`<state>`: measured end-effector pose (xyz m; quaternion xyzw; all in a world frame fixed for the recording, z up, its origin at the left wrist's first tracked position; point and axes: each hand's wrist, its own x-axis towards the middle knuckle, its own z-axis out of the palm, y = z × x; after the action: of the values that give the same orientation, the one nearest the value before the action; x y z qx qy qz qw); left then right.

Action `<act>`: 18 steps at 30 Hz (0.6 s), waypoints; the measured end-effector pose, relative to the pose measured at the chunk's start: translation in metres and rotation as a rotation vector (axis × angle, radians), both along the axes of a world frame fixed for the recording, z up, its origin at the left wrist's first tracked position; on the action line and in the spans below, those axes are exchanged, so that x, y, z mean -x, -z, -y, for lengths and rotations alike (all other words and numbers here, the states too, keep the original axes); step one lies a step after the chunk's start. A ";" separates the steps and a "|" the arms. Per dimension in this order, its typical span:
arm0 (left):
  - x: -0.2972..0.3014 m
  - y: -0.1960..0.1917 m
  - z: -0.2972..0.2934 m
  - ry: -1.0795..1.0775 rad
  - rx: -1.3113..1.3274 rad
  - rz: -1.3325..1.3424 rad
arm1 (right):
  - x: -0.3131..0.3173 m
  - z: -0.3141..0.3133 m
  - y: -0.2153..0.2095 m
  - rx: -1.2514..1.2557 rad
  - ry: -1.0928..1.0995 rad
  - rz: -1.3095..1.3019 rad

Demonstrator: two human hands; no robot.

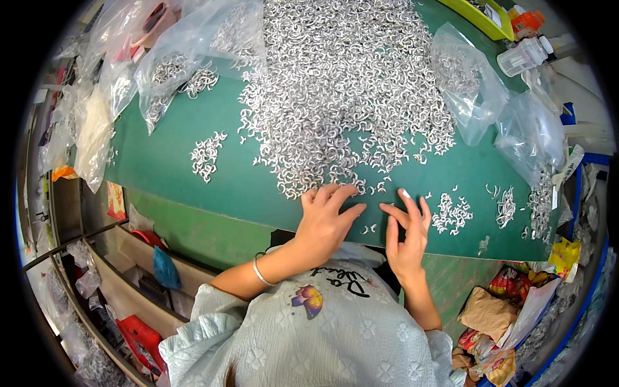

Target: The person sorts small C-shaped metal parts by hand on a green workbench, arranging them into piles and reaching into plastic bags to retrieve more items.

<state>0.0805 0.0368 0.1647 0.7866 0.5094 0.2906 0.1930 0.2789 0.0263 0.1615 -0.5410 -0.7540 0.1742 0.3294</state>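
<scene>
A big heap of small silvery curved metal pieces (348, 84) spreads over a green table top (242, 203). At the heap's near edge my left hand (327, 219) rests, fingers bent and apart, its fingertips touching the closest pieces; I see nothing gripped in it. My right hand (406, 235) is just to the right, open with fingers spread, over the near part of the table. A few loose pieces (369, 229) lie between the two hands. Right of my right hand is a small separate pile of the pieces (452, 214).
Another small pile (207, 156) lies to the left. Clear plastic bags with pieces stand at the back left (169, 71) and right (465, 80). At the far right are a clear jar (523, 57) and a yellow-green tray (480, 16). Open drawers (132, 277) sit below left.
</scene>
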 end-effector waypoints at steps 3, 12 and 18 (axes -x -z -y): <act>0.000 0.003 -0.001 -0.036 0.005 0.016 | -0.016 0.003 0.000 0.023 0.106 0.060; -0.016 0.006 -0.009 -0.006 -0.012 -0.100 | 0.002 -0.010 -0.004 -0.019 0.020 0.070; -0.011 0.005 -0.004 0.035 0.006 -0.081 | -0.005 0.003 -0.007 0.008 0.067 0.002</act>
<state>0.0917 0.0410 0.1593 0.8059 0.5039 0.2536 0.1794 0.2839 0.0231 0.1683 -0.5675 -0.7351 0.1653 0.3321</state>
